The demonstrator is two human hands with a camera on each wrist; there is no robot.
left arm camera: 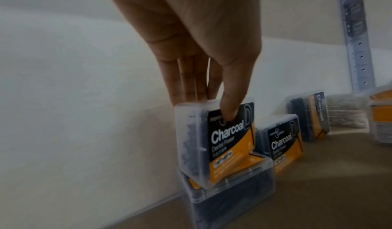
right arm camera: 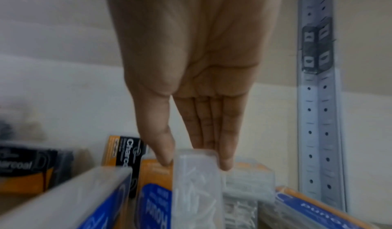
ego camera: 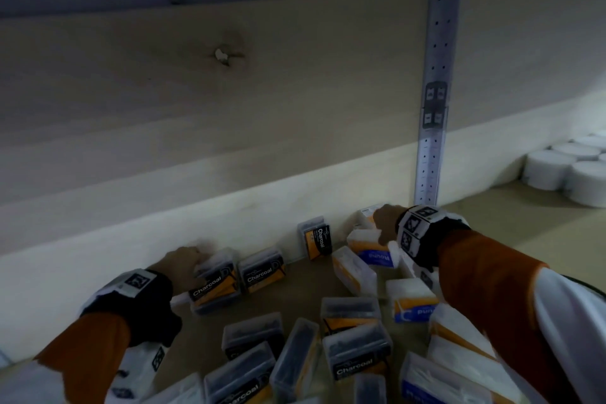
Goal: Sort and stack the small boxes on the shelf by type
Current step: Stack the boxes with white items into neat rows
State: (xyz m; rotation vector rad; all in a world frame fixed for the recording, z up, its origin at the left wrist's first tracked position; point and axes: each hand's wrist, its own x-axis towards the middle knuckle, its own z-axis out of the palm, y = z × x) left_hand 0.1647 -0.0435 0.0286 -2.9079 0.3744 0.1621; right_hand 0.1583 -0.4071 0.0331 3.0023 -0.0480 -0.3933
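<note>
**Both hands on boxes at the back of the shelf**

Left hand (left arm camera: 191,39) pinches a Charcoal box (left arm camera: 214,142) by its top edge, thumb on the label, fingers (left arm camera: 186,85) behind it. Left wrist view shows what the head view hides: this box sits tilted on top of another dark box (left arm camera: 231,197) against the back panel (ego camera: 196,108). A second Charcoal box (ego camera: 260,274) stands just beside, and a third (ego camera: 315,241) leans on the panel.

Right hand (right arm camera: 191,65) grips a clear white-and-blue box (right arm camera: 197,182), thumb on one face, fingers on the other, near the metal upright (ego camera: 433,108). Only the right wrist view shows this grip; the head view sees just the back of the hand. More boxes of both types lie scattered on the shelf (ego camera: 305,292). White round containers (ego camera: 564,171) sit far right.
</note>
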